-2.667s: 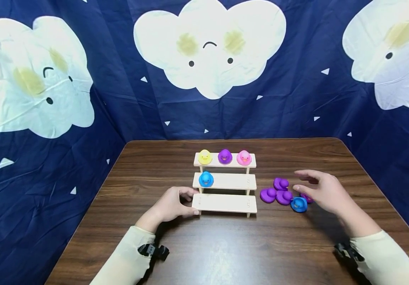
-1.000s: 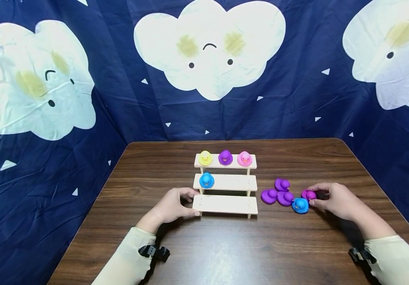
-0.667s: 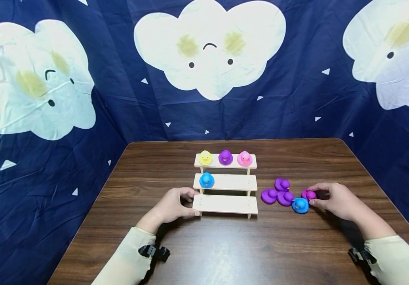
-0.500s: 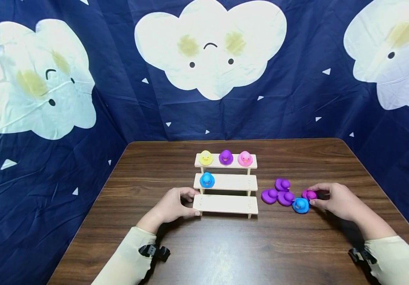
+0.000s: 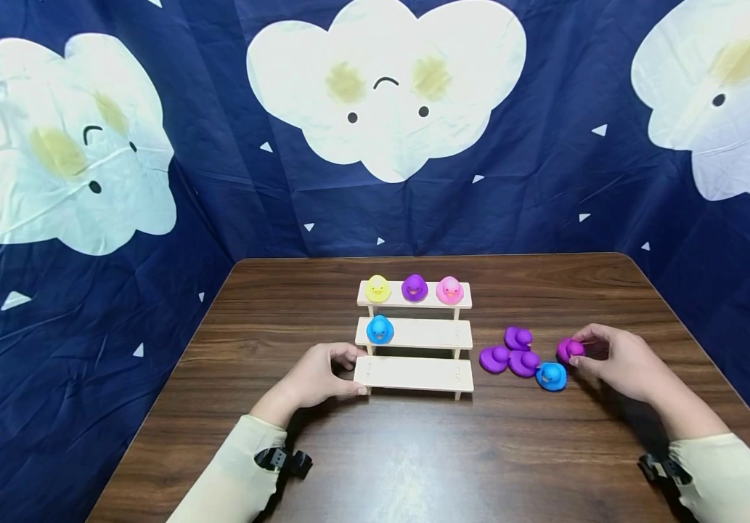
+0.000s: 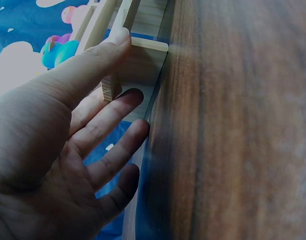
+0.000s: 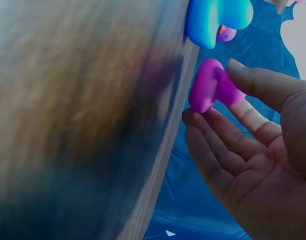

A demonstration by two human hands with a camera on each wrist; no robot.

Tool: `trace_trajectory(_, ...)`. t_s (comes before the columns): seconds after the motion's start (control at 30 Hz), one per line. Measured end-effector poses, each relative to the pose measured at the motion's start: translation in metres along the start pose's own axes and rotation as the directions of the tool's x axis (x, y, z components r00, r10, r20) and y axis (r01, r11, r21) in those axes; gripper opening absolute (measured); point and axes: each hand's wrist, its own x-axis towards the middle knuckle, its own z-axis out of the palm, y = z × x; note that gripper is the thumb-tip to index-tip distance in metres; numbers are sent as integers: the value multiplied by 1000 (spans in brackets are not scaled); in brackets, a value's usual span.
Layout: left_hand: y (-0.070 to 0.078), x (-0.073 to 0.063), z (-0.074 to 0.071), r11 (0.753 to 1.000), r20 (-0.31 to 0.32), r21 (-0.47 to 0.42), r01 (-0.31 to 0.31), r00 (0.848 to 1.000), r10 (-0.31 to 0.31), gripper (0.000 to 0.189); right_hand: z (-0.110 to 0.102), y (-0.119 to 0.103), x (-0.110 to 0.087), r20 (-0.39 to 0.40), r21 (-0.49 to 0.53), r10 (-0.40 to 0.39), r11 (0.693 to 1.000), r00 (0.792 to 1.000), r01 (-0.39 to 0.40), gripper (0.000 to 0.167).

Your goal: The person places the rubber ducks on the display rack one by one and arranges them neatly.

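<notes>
My right hand [image 5: 623,363] pinches a magenta rubber duck [image 5: 569,350] between thumb and fingers, just behind a blue rubber duck [image 5: 551,376]. The right wrist view has the magenta duck [image 7: 210,87] between the thumb and fingertips. My left hand [image 5: 312,376] grips the left end of the lowest step of a three-tier wooden display stand [image 5: 414,373], thumb at the front and fingers behind. On the top step sit a yellow duck [image 5: 377,289], a purple duck [image 5: 414,288] and a pink duck [image 5: 449,290]. Another blue duck [image 5: 380,330] is at the left of the middle step.
Right of the stand, three purple ducks [image 5: 523,363] lie clustered on the dark wooden table [image 5: 375,450]. A navy cloth [image 5: 218,181] with white clouds hangs behind and at both sides of the table.
My right hand came down from above onto the magenta duck and has now shifted it slightly back, away from the blue duck. The left hand keeps its grip on the stand.
</notes>
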Motion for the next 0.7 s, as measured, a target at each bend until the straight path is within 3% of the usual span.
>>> trace_trajectory(0.33, 0, 0, 0, 1000, -6, 12, 4, 1000, -4, 50, -5, -20, 3, -97, 54, -30, 998, 995, 36, 26)
trace_trajectory(0.7, 0, -1, 0, 1000, -2, 7, 6, 1000, -6, 51, -5, -61, 5, -135, 127, -70, 988, 988, 87, 23)
